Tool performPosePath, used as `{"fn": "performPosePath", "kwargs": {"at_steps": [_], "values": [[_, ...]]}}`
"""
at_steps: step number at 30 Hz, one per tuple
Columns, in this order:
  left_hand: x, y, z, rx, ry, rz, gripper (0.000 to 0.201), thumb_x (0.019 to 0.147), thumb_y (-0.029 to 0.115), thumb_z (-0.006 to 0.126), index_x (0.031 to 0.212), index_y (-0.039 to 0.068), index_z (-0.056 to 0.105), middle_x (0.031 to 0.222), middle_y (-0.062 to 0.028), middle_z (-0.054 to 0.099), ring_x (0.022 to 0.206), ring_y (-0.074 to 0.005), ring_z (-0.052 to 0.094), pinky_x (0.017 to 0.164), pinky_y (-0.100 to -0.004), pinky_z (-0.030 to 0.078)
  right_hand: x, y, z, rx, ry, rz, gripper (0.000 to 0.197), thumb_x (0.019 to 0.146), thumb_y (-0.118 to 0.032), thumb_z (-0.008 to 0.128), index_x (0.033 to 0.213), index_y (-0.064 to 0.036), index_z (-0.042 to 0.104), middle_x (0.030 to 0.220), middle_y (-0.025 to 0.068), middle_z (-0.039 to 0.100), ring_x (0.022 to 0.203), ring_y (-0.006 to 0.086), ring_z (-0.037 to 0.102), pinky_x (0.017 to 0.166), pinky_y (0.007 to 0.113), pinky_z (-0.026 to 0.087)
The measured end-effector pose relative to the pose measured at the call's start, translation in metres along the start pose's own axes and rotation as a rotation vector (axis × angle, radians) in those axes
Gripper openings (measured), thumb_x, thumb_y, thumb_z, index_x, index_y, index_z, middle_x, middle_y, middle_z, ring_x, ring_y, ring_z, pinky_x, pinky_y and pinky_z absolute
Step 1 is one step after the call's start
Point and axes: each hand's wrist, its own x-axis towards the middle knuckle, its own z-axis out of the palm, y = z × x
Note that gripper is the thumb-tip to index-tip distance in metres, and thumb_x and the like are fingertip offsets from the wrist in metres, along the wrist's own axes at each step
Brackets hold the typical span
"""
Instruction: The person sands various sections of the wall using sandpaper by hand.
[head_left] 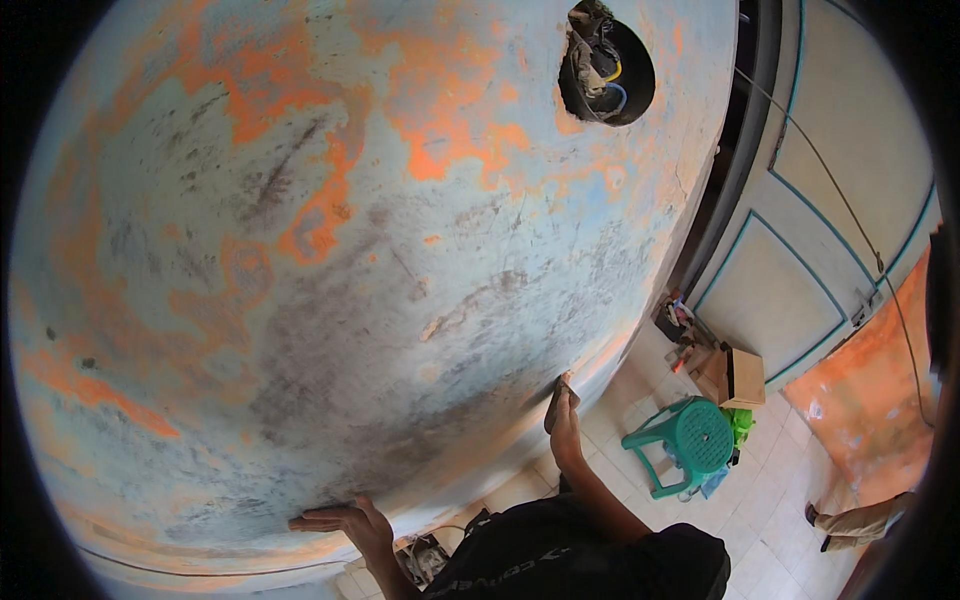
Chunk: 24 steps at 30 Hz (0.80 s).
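Note:
A large wall (470, 300) with worn pale blue-grey paint, orange patches and dark smudges fills most of the view. My left hand (355, 525) is at its lower part, fingers stretched out to the left and thumb raised apart. Farther right, my right hand (565, 415) rests its extended fingers along the wall near its right side. A dark strip shows beside those fingers; I cannot tell whether it is shadow or a thin object. Neither hand visibly holds anything.
At the upper right, a round hole (628, 80) in the wall exposes wires. Right of me stand a green plastic stool (703, 437) and a cardboard box (742, 377) on the tiled floor (770, 490). Beyond are a pale door (770, 290) and another person's trouser leg (865, 518).

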Motion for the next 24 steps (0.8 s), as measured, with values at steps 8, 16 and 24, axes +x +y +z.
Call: {"fn": "performPosePath", "kwargs": {"at_steps": [8,16,24], "values": [[0.001,0.075,-0.037,-0.191,0.0,-0.058,0.089,0.1,0.038,0.035,0.129,-0.022,-0.024,0.122,-0.0509,0.035,0.109,-0.0616,0.042,0.094,-0.0529,0.036,0.034,-0.01,-0.043,0.758,-0.08,0.237,0.037,0.1,-0.037,0.039,0.12,-0.0086,0.051,0.107,0.0024,0.058,0.099,0.0151,0.057,0.088,0.031,0.045],[-0.001,0.069,-0.028,-0.177,0.036,-0.094,0.096,0.098,0.042,0.041,0.134,-0.015,-0.028,0.138,-0.049,0.004,0.128,-0.0573,0.026,0.106,-0.0489,0.027,0.067,-0.077,-0.069,0.767,0.201,-0.078,0.042,0.1,-0.036,0.039,0.129,-0.0067,0.047,0.125,0.0058,0.053,0.115,0.0195,0.051,0.1,0.034,0.039],[0.001,0.026,0.01,0.128,0.253,0.072,0.1,0.095,0.053,0.039,0.136,-0.011,-0.027,0.139,-0.0395,-0.03,0.134,-0.0522,-0.023,0.107,-0.06,-0.01,0.058,-0.125,0.008,0.184,0.268,-0.379,0.057,0.101,-0.039,0.037,0.141,0.0022,0.034,0.124,0.0078,0.049,0.116,0.016,0.044,0.102,0.027,0.03]]}}
